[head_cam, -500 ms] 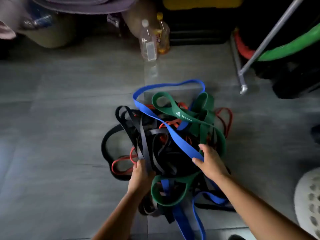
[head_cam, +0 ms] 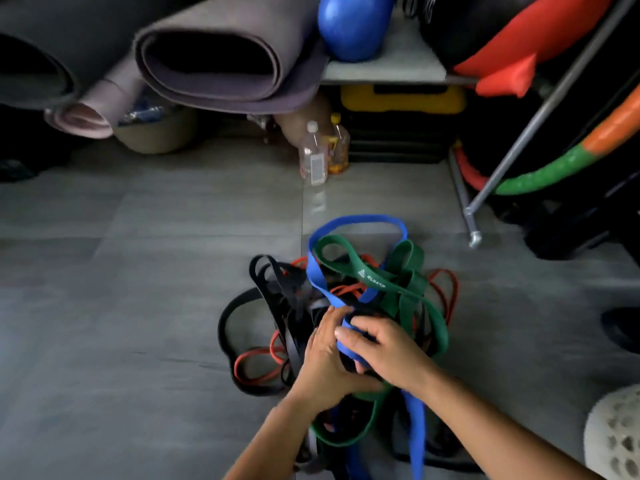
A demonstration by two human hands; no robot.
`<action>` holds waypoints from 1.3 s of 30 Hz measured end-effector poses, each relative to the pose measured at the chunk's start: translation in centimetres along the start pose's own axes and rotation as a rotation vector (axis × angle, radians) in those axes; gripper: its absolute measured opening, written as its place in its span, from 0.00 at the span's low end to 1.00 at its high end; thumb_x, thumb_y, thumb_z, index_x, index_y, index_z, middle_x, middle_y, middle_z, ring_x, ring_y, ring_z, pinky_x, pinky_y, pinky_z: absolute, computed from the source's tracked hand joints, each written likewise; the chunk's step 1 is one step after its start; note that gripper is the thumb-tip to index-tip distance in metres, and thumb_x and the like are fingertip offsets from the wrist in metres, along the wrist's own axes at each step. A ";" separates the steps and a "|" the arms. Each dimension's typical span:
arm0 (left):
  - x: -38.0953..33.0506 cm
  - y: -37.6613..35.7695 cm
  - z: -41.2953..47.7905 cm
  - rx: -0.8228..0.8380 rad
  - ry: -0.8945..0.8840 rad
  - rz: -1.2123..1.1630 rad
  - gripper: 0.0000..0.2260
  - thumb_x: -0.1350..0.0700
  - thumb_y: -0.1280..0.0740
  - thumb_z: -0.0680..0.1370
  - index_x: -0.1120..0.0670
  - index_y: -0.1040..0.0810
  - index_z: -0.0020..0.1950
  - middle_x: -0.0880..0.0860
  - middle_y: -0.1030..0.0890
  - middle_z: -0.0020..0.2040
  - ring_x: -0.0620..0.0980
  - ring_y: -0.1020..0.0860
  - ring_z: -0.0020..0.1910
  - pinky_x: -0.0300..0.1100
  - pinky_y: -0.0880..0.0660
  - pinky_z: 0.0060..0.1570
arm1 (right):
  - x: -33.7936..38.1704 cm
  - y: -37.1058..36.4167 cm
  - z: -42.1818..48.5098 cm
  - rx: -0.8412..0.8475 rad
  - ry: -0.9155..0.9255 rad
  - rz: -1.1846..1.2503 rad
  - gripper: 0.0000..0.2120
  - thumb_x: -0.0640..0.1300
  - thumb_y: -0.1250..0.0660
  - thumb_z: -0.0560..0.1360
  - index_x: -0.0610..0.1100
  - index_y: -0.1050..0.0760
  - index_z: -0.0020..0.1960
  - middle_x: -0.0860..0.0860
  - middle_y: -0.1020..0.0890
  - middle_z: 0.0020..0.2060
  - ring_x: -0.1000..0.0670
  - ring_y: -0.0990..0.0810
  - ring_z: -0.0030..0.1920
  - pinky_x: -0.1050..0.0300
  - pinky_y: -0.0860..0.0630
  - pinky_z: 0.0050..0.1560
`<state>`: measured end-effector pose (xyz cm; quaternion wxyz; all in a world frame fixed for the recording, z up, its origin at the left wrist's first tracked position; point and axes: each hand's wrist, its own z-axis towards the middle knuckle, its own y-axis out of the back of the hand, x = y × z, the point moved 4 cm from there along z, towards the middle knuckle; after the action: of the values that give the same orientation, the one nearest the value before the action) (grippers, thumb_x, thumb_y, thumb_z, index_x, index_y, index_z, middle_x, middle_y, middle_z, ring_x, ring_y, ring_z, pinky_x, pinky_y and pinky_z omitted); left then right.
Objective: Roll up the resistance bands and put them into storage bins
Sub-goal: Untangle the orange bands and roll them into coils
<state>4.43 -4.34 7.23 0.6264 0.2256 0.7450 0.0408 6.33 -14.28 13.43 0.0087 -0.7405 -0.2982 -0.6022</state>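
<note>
Blue rubber sat at the middle of it: the blue band (head_cam: 356, 222) looped out of the tangled pile on the grey tiled floor (head_cam: 138, 271) and ran back toward you between your arms. Your right hand (head_cam: 384, 355) had its fingers curled over that band where it folded, gripping it. Your left hand (head_cam: 325, 358) lay just beside the right, back up, with its fingertips (head_cam: 343, 310) on the same fold; whether they were closed round the band I cannot tell, because the right hand covered part of it.

The green band (head_cam: 377, 277), printed with pale lettering, crossed over the blue one and curved down the right side of the pile. It came round again in a loop under your wrists. Black bands (head_cam: 266, 275) spread to the left of the heap, and thin red bands (head_cam: 252, 355) poked out at both sides.

Beyond the pile two plastic bottles (head_cam: 313, 157) stood on the floor. Rolled mats (head_cam: 225, 60) lay above them to the left, and a blue ball (head_cam: 353, 26) sat on a shelf. A white perforated basket (head_cam: 620, 434) showed at the lower right edge, well apart from the bands.
</note>
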 end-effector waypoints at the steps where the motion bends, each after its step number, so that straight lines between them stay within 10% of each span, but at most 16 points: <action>1: -1.3 0.7 -0.6 -0.004 -0.010 -0.092 0.46 0.48 0.21 0.58 0.46 0.40 0.70 0.51 0.25 0.59 0.53 0.26 0.61 0.50 0.28 0.61 | 2.4 0.7 -0.8 -0.026 0.028 0.050 0.16 0.46 0.36 0.76 0.37 0.29 0.34 0.53 0.29 0.20 0.58 0.31 0.23 0.66 0.33 0.34; 6: -11.2 3.4 -6.3 -0.046 -0.141 -0.159 0.33 0.65 0.21 0.60 0.49 0.34 0.56 0.49 0.26 0.48 0.32 0.27 0.48 0.28 0.31 0.50 | 13.7 2.4 -6.9 -0.094 0.179 0.353 0.14 0.52 0.35 0.68 0.43 0.30 0.31 0.49 0.33 0.21 0.51 0.34 0.25 0.53 0.36 0.38; 10: -17.5 3.8 -10.8 -0.098 -0.258 -0.159 0.34 0.59 0.22 0.63 0.41 0.37 0.60 0.49 0.25 0.59 0.38 0.25 0.56 0.33 0.28 0.55 | 22.0 3.0 -12.7 -0.029 0.275 0.597 0.15 0.45 0.36 0.70 0.47 0.33 0.26 0.51 0.35 0.17 0.51 0.35 0.24 0.53 0.38 0.36; 16: -24.3 4.3 -18.2 -0.148 -0.241 -0.188 0.04 0.58 0.32 0.76 0.54 0.26 0.43 0.48 0.20 0.33 0.44 0.22 0.33 0.39 0.25 0.39 | 30.8 7.7 -21.4 -0.251 0.487 0.406 0.22 0.44 0.42 0.78 0.45 0.31 0.25 0.50 0.29 0.19 0.52 0.30 0.24 0.52 0.32 0.39; 20: -29.3 3.5 -23.4 -0.093 -0.255 -0.374 0.11 0.58 0.37 0.78 0.59 0.30 0.37 0.50 0.25 0.22 0.46 0.26 0.22 0.37 0.28 0.28 | 27.6 10.9 -23.8 -0.485 0.348 0.325 0.23 0.61 0.51 0.78 0.50 0.24 0.41 0.52 0.20 0.41 0.51 0.23 0.48 0.52 0.30 0.56; 25: -33.1 4.4 -24.8 -0.207 -0.158 -0.722 0.11 0.60 0.37 0.78 0.58 0.30 0.36 0.51 0.27 0.22 0.46 0.28 0.18 0.33 0.29 0.22 | 17.9 2.8 -24.1 -0.023 0.143 0.821 0.41 0.78 0.46 0.60 0.45 0.18 0.49 0.45 0.18 0.50 0.46 0.20 0.50 0.49 0.27 0.57; 29: -34.3 7.6 -24.5 -0.304 -0.126 -0.890 0.13 0.59 0.38 0.79 0.59 0.31 0.35 0.51 0.28 0.19 0.47 0.27 0.18 0.33 0.29 0.22 | 12.1 -2.2 -26.0 0.058 0.100 0.417 0.49 0.80 0.41 0.56 0.50 0.32 0.68 0.50 0.28 0.67 0.51 0.32 0.69 0.48 0.39 0.71; 35: -34.3 11.0 -23.9 -0.372 -0.116 -0.821 0.08 0.57 0.38 0.79 0.61 0.27 0.44 0.55 0.22 0.32 0.48 0.21 0.27 0.38 0.23 0.27 | 15.5 -2.9 -28.0 -0.012 0.208 0.181 0.17 0.60 0.30 0.66 0.46 0.22 0.32 0.52 0.19 0.29 0.51 0.22 0.33 0.52 0.25 0.46; 39: -29.9 11.9 -23.2 -0.124 -0.161 -0.562 0.24 0.40 0.41 0.75 0.55 0.27 0.61 0.52 0.19 0.53 0.48 0.20 0.51 0.47 0.26 0.55 | 21.3 0.9 -29.0 -0.289 0.249 0.213 0.20 0.46 0.36 0.75 0.41 0.27 0.26 0.51 0.25 0.18 0.54 0.27 0.21 0.63 0.28 0.30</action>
<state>-10.85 -0.07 43.55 0.6826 -0.0259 0.7225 -0.1068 -16.93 -16.65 40.83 0.0029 -0.6813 -0.1253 -0.7212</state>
